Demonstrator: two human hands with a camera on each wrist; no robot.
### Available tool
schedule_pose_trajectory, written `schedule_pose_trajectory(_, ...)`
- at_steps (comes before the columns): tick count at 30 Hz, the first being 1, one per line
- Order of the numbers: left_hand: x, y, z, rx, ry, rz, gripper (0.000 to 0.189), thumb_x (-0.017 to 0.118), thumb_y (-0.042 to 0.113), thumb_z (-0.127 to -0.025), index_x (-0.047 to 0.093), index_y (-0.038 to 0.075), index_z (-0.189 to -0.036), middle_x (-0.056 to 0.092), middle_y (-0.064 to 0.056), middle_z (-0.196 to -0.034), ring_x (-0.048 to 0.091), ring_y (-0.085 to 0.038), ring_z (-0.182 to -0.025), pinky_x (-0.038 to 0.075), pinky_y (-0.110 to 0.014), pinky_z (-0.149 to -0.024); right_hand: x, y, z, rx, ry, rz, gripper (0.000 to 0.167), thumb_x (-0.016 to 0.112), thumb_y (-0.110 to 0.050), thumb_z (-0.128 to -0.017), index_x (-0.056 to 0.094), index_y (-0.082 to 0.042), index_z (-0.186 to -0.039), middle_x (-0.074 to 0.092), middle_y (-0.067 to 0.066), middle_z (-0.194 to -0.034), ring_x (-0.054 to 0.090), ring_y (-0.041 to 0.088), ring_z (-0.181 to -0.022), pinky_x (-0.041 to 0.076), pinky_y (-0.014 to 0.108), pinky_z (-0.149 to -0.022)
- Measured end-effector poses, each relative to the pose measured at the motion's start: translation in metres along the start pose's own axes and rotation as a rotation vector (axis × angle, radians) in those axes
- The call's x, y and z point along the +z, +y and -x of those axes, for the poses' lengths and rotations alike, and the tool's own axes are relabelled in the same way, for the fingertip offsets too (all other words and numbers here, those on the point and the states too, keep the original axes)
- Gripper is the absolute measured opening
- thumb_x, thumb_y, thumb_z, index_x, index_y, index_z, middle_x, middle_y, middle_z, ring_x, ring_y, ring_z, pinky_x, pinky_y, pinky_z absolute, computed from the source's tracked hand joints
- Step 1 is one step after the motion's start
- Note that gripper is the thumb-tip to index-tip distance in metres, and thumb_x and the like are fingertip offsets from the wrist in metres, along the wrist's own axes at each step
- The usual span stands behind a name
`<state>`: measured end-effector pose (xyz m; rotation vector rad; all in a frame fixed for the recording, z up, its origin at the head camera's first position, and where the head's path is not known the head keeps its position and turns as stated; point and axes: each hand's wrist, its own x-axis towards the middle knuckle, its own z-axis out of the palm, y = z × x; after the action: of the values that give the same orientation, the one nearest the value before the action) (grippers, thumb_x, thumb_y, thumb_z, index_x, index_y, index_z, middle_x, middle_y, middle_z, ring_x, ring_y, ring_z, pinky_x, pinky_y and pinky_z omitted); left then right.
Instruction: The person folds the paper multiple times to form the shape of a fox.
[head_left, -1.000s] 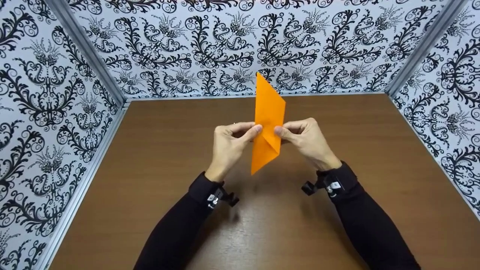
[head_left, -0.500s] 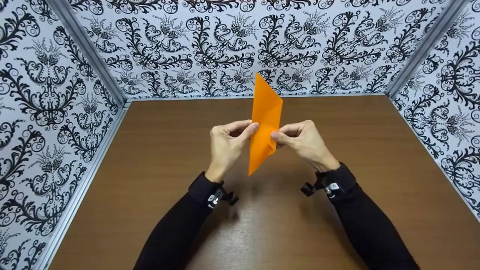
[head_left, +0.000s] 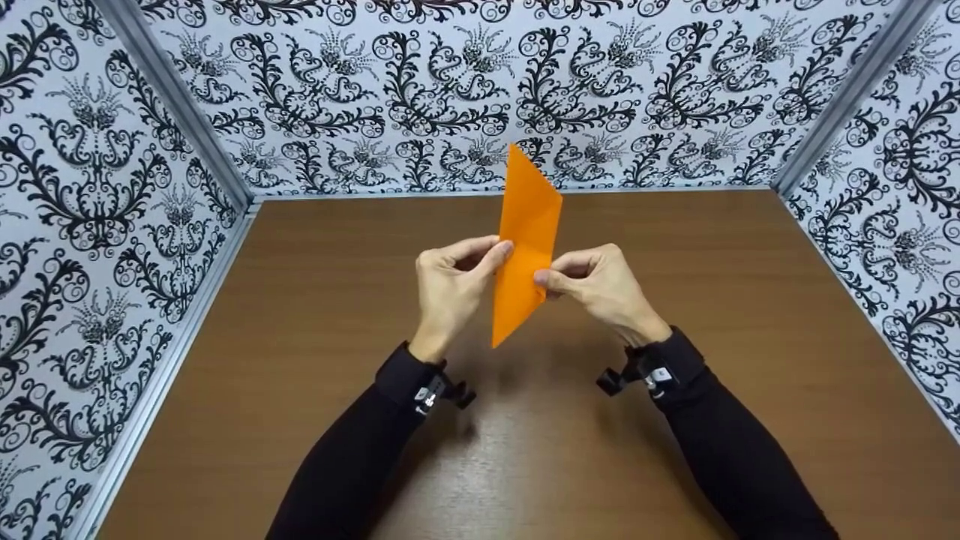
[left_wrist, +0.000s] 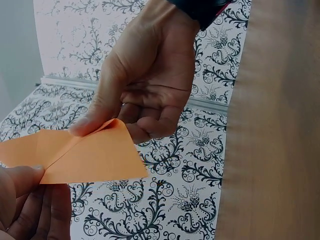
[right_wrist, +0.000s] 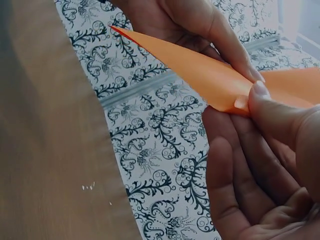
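Observation:
A folded sheet of orange paper (head_left: 529, 217) is held up above the table, its long side nearly upright and both ends slanting to points. My left hand (head_left: 454, 289) pinches its left edge near the middle between thumb and fingers. Lower on the opposite edge, my right hand (head_left: 604, 289) pinches the paper by its lower right corner. In the left wrist view a crease runs across the paper (left_wrist: 100, 155), and its edge curls up beside the right thumb. The right wrist view shows the right thumb pressing a small bent bit of the orange paper (right_wrist: 200, 80) against the fingers.
Below the hands lies a brown wooden table (head_left: 337, 360). White walls with black scrollwork (head_left: 450, 82) stand behind and at both sides, joined by grey metal posts (head_left: 847, 97). A small camera is strapped to each black-sleeved wrist.
My right thumb has slid down the paper's right edge to its lower corner, and the folded flap seen there before no longer shows. Paper and hands have shifted slightly left.

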<state>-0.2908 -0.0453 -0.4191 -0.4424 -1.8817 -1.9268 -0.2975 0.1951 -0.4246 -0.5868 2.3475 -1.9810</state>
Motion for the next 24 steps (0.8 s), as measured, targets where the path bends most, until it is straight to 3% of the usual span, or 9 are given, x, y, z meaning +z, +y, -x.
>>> schedule_pose_trajectory(6,-0.0009,-0.0003,-0.0012,-0.008,0.001,-0.008,0.016,0.094,0.007,-0.101,0.093,-0.001,-0.115,0.092,-0.02,-0.103,0.081,-0.008,-0.08,0.067,-0.021,-0.075,0.0019,0.0006,-0.0001,-0.02,0.008,0.032,0.013,0.094,-0.019,-0.104,0.094,-0.006,-0.103,0.087,0.004,-0.084,0.077,0.021,-0.074,0.065,0.026,-0.075)
schedule_pose_trajectory(13,-0.003,0.0007,-0.0022,-0.001,0.012,-0.016,0.015,0.094,0.007,-0.101,0.093,-0.001,-0.114,0.091,-0.02,-0.098,0.077,-0.007,-0.075,0.064,-0.021,-0.07,0.0015,0.0015,0.0004,0.059,-0.067,0.044,0.016,0.093,-0.022,-0.104,0.094,-0.006,-0.106,0.09,0.005,-0.09,0.085,0.02,-0.077,0.072,0.032,-0.077)
schedule_pose_trajectory(18,-0.0035,-0.0005,-0.0021,-0.009,0.006,-0.027,0.015,0.094,0.009,-0.102,0.093,0.001,-0.115,0.092,-0.018,-0.101,0.079,-0.007,-0.077,0.066,-0.021,-0.072,0.0029,0.0019,0.0017,0.051,-0.056,0.077,0.019,0.095,-0.027,-0.103,0.094,-0.008,-0.103,0.09,0.009,-0.091,0.086,0.022,-0.076,0.073,0.036,-0.077)
schedule_pose_trajectory(24,-0.0068,0.0001,-0.0052,-0.004,0.034,-0.022,0.014,0.094,0.01,-0.101,0.093,0.002,-0.113,0.09,-0.019,-0.095,0.075,-0.008,-0.07,0.061,-0.02,-0.063,0.0044,0.0023,0.0014,0.069,-0.095,0.057,0.019,0.094,-0.027,-0.103,0.094,-0.009,-0.105,0.091,0.014,-0.095,0.088,0.025,-0.08,0.075,0.038,-0.081)
